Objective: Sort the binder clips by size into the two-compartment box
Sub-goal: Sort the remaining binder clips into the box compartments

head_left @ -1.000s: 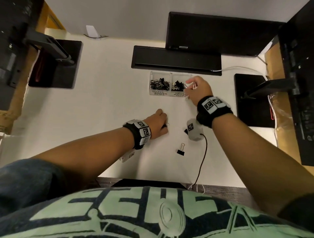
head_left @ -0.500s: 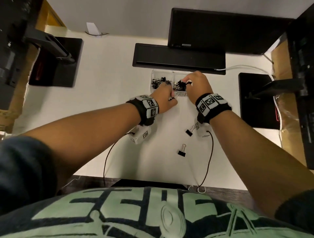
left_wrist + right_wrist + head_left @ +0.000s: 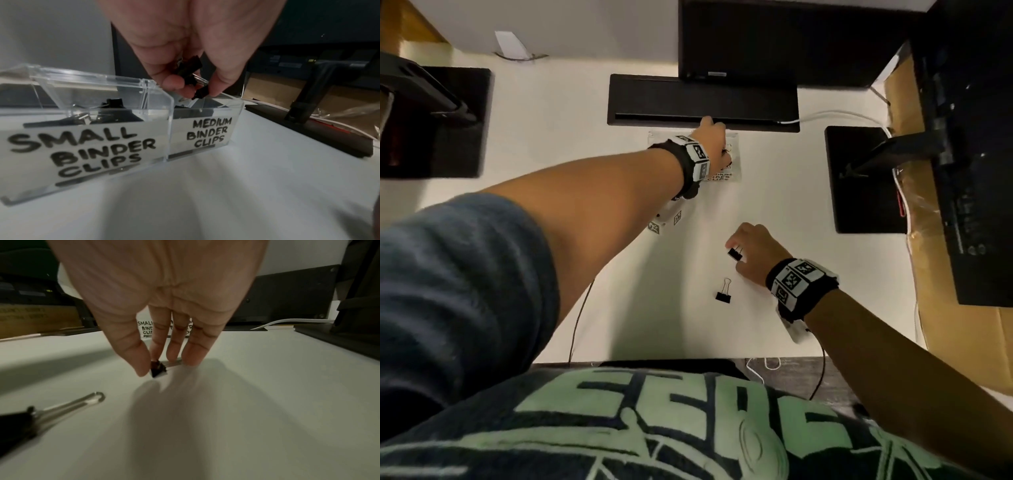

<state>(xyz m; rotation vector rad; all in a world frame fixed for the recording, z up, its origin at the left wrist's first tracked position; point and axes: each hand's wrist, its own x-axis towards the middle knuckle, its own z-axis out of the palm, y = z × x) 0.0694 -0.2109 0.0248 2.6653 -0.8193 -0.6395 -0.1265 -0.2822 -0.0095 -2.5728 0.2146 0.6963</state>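
- Binder clips point(image 3: 190, 73) sit pinched in the left hand point(image 3: 710, 144) over the box's point(image 3: 205, 129) medium compartment; judging so, releasing comes next.
- Right hand point(image 3: 755, 251) closes fingertips on a table clip point(image 3: 735, 254); another clip point(image 3: 723, 294) lies nearby.

Handwritten labels on clear two-compartment box point(image 3: 168, 113): left front reads "SMALL BINDER CLIPS" point(image 3: 82, 149), right front "MEDIUM BINDER CLIPS" point(image 3: 209, 134). Lettering on the person's shirt point(image 3: 688, 404), approx. "EEDE", prob. not fully legible.
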